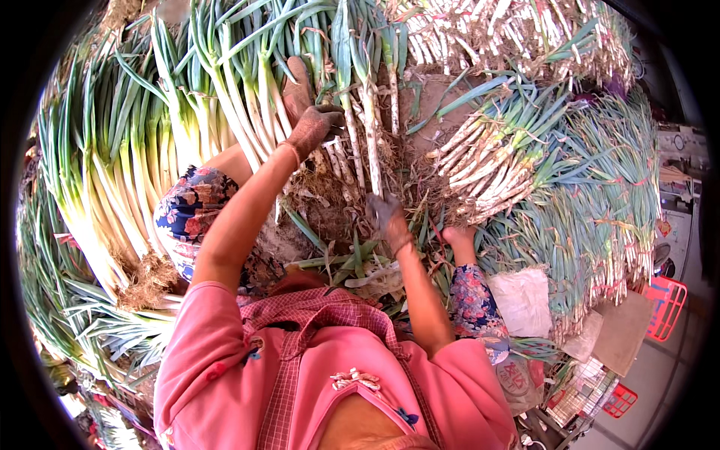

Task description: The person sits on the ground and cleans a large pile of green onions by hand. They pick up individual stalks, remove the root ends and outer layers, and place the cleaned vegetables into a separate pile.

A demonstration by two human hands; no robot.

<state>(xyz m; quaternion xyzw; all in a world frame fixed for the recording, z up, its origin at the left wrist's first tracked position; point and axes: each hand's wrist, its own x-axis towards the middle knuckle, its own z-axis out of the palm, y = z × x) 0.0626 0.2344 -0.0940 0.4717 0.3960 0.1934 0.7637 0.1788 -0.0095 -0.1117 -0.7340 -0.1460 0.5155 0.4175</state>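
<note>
My left hand (318, 126), in a soiled dark glove, is over the white stems of several green onions near the top centre; its fingers curl, and whether they hold a stalk cannot be told. At the root end of a long green onion (371, 138) is my right hand (387, 218), also gloved, with its fingers closed around the stalk's base. The stalk's leaves point away from me. Dirty stems with roots (337, 163) lie between the hands. Clean, pale green onions (135, 174) lean in a dense row on the left.
A loose pile of green onions (489, 163) lies right of centre. Beyond it are stacked bundles (596, 225), with more white stems (506, 34) at the top. A white sack (522, 301), cardboard (623, 332) and a red plastic crate (666, 308) are at the right. Leaf scraps (360, 264) lie before me.
</note>
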